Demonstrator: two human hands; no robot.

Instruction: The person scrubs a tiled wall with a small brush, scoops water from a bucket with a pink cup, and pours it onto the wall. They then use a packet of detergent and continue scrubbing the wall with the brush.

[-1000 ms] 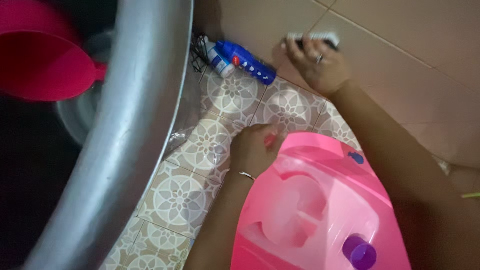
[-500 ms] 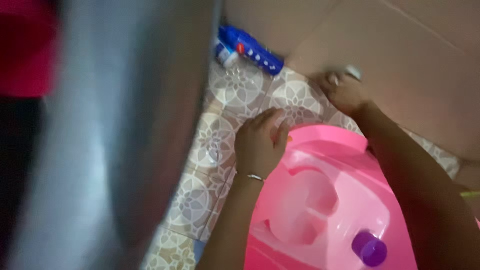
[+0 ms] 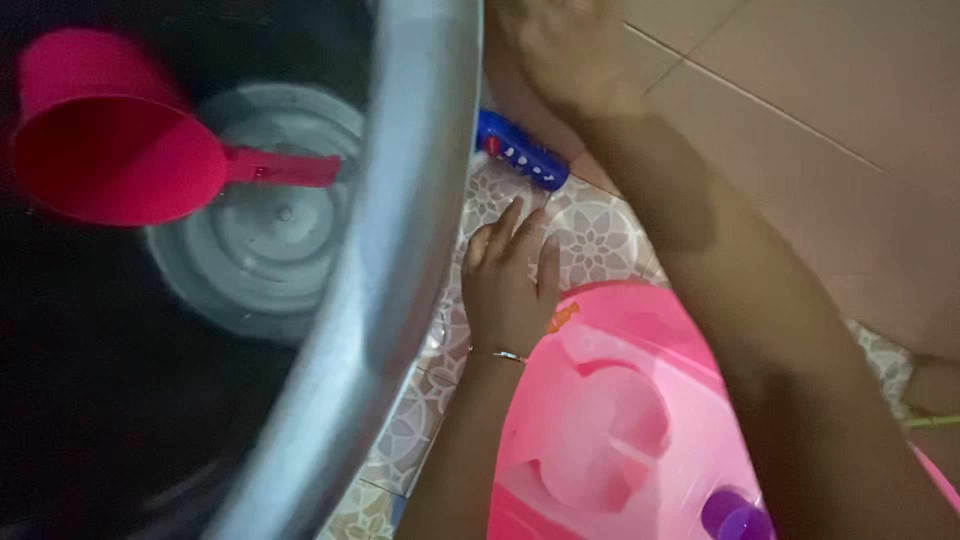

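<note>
Near the middle of the frame, the left hand [image 3: 508, 290] lies flat and open on the patterned tiled floor [image 3: 590, 235], fingers spread and pointing up the frame, holding nothing; its wrist, with a thin bangle, sits at the rim of the pink plastic tub [image 3: 610, 420] that fills the lower centre. At the top centre, the right hand [image 3: 560, 45] presses against the tan wall [image 3: 800, 130], its forearm running down to the lower right; whether it grips anything there cannot be told, since the palm is turned away. Just below that hand, a blue bottle [image 3: 520, 150] lies on its side where floor meets wall, apart from both hands. Across the left, a large metal basin [image 3: 400, 270] curves down the frame, with a pink dipper [image 3: 120, 140] resting over a grey lid [image 3: 270, 240] inside it. A purple cap [image 3: 735, 518] shows at the tub's lower edge. Both hands seem engaged with floor and wall surfaces beside the tub.
</note>
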